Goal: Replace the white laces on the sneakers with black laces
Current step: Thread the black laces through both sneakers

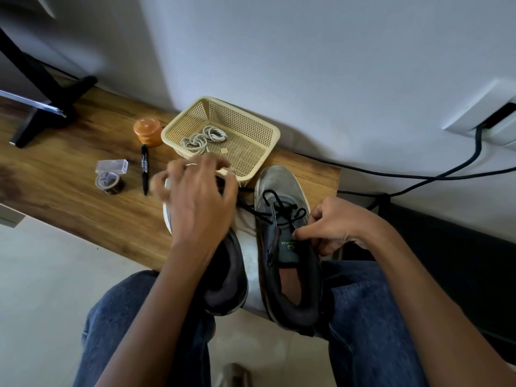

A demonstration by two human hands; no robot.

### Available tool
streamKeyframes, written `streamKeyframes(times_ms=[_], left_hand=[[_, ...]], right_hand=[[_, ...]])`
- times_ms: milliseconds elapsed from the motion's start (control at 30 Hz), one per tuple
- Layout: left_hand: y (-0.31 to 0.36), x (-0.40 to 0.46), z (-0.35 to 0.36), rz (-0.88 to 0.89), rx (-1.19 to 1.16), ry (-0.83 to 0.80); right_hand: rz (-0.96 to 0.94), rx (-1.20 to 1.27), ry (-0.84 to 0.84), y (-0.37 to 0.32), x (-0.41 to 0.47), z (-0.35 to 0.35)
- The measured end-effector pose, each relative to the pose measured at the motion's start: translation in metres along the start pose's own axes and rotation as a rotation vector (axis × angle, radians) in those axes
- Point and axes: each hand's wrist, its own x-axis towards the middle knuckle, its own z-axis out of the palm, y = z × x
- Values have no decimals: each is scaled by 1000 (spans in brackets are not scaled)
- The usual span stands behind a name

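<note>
Two grey sneakers lie toe-away between my knees and the wooden bench. The right sneaker has a black lace threaded and looped over its tongue. My right hand grips its right side near the eyelets, with the thumb on the tongue. The left sneaker is mostly hidden under my left hand, which is blurred, with fingers spread over the shoe's front. Whether it holds anything cannot be seen. A black lace strand runs between the two shoes. Coiled white laces lie in the beige basket.
On the bench are an orange jar, a black marker, a tape roll and a clear plastic box. A black stand sits at the far left. Black cables run along the wall at right.
</note>
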Motion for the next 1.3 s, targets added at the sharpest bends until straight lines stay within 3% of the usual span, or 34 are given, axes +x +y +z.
streamKeyframes(times_ms=[200,367,433,567,800,867,933,1067,1133,1300], left_hand=[[14,-12,23,232,198,-380],[6,-9,20,236,223,-479],[4,-5,15,164,120,-435],[0,8,5,-63,-209,-193],[8,18,-19,-482,-1270,19],[10,19,-20,-495,-1555,-33],[17,15,-18,-459,-1653,-160],[34,7,-9,-431,-1721,-424],[39,5,-5,-418,-1715,-480],[39,3,2,-403,-1694,-534]], right_hand=[[-10,3,-21,0,-1,1],[-6,8,-27,0,0,1],[-7,16,-37,1,1,0],[-16,16,-33,1,1,0],[-35,-14,-29,1,1,0],[-67,-61,-11,1,0,1],[-178,-102,112,1,0,0],[-544,217,386,-10,-1,4],[-661,357,330,-18,-3,11],[-727,273,315,-27,-2,27]])
